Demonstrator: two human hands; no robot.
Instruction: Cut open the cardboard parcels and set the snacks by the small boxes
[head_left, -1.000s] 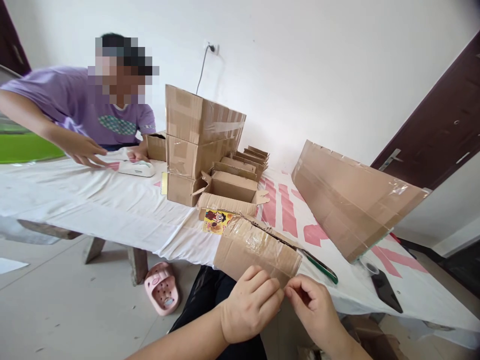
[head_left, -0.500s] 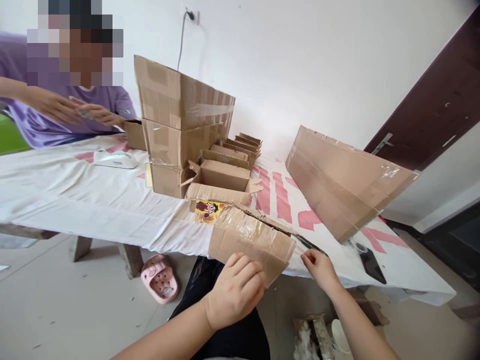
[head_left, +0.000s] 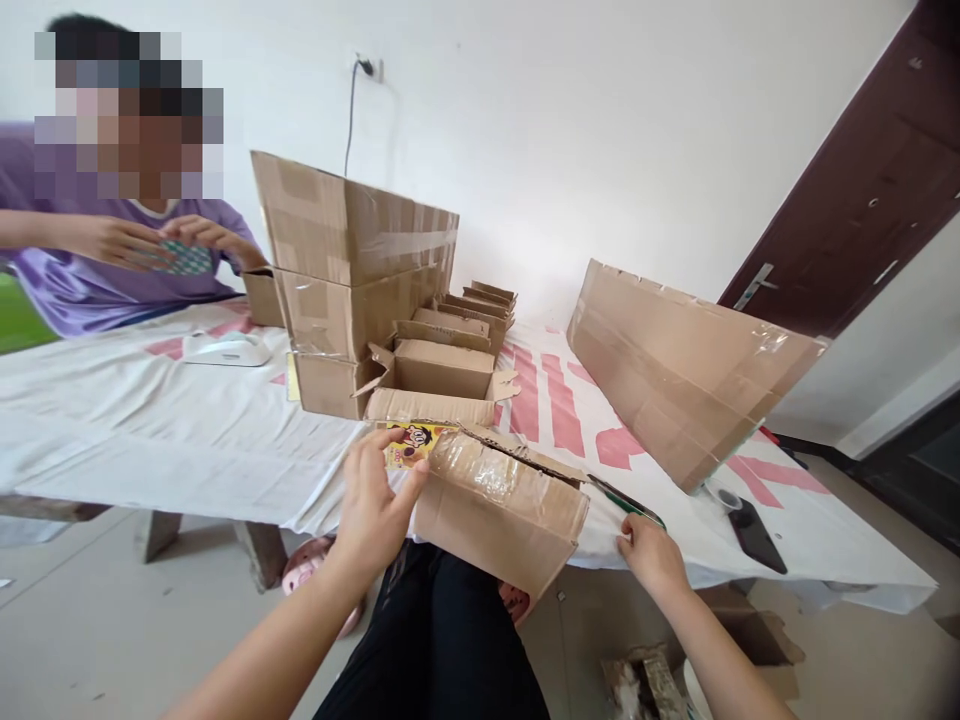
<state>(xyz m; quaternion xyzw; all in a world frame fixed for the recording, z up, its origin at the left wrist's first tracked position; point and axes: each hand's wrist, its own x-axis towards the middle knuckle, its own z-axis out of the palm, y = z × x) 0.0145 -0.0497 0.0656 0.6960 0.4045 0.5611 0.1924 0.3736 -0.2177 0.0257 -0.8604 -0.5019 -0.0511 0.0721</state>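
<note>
My left hand is open, thumb and forefinger apart, reaching over the left end of a yellow cartoon-printed card; whether it touches the card I cannot tell. Beside it, a small taped cardboard box leans at the table edge above my lap, with a narrow gap along its top. To the right of this box, my right hand has its fingers curled together; anything inside them is hidden. Just behind those fingers lies a long, thin green and dark tool whose kind is unclear.
An open cardboard box stands before a row of others. Left of it rises a stack of taped cartons; a large cardboard panel stands right. A phone lies near the edge. A person across the table holds patterned cards.
My left hand has left the front of the small box and moved left to the yellow card, its fingers opening. My right hand has shifted slightly right and down. The view has tilted up.
</note>
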